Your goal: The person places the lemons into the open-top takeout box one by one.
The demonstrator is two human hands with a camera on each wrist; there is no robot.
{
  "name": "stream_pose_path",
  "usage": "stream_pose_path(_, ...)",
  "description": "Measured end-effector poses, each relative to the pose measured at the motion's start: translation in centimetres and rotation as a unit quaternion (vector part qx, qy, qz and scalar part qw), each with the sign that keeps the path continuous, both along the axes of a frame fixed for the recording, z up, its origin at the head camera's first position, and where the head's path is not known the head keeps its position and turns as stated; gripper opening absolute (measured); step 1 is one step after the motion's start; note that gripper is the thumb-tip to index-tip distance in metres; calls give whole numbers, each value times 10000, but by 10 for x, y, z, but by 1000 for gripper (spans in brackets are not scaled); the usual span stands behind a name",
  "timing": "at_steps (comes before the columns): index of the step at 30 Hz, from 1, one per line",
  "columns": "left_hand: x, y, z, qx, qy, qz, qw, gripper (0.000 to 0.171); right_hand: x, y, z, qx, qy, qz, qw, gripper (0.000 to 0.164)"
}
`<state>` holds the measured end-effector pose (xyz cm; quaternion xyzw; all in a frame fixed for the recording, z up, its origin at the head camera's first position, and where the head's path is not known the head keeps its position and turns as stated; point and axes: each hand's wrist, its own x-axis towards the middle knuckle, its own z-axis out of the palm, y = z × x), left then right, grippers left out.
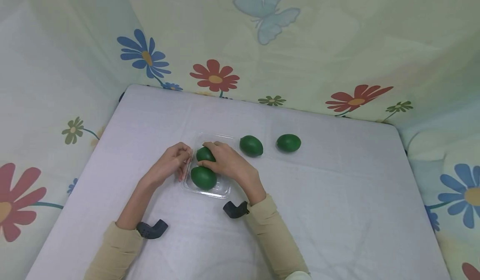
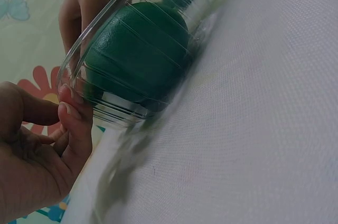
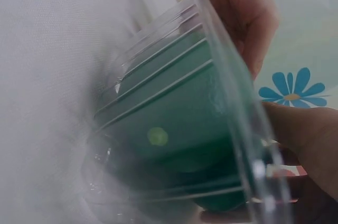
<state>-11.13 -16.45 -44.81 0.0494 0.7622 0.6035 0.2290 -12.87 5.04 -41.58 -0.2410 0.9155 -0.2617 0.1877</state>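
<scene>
A clear plastic box [image 1: 223,188] lies on the table with two green limes inside. The fingers of my right hand [image 1: 230,161] reach over its right side and grip the farther lime [image 1: 204,154], thumb on the near side. The nearer lime [image 1: 203,178] sits just below that thumb. At the box's left wall, my left hand [image 1: 168,163] pinches the rim between thumb and fingers. From the left wrist view, one lime [image 2: 140,49] shows large through the ribbed wall, with those fingertips [image 2: 68,110] at the edge. The right wrist view is blurred by the box's side.
Right of the box lies a lime [image 1: 251,146], close to its far corner. Another lime [image 1: 288,143] rests farther right. A white cloth [image 1: 330,205] covers the table, and a flowered curtain [image 1: 300,63] hangs behind it. Each wrist wears a dark camera mount [image 1: 235,210].
</scene>
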Motion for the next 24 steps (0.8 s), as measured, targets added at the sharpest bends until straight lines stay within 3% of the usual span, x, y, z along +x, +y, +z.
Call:
stream_pose_path(10, -1, 1, -4, 103, -53, 5, 9999, 29, 5, 9, 11, -22, 64, -49, 10000, 59)
stream_pose_path(18, 0, 2, -7, 70, -78, -22, 9999, 29, 24, 32, 39, -173, 750, 70, 9970, 53)
stream_pose_path(24, 0, 2, -8, 38, -42, 1, 10000, 30, 39, 53, 49, -354, 1373, 125, 9898, 46)
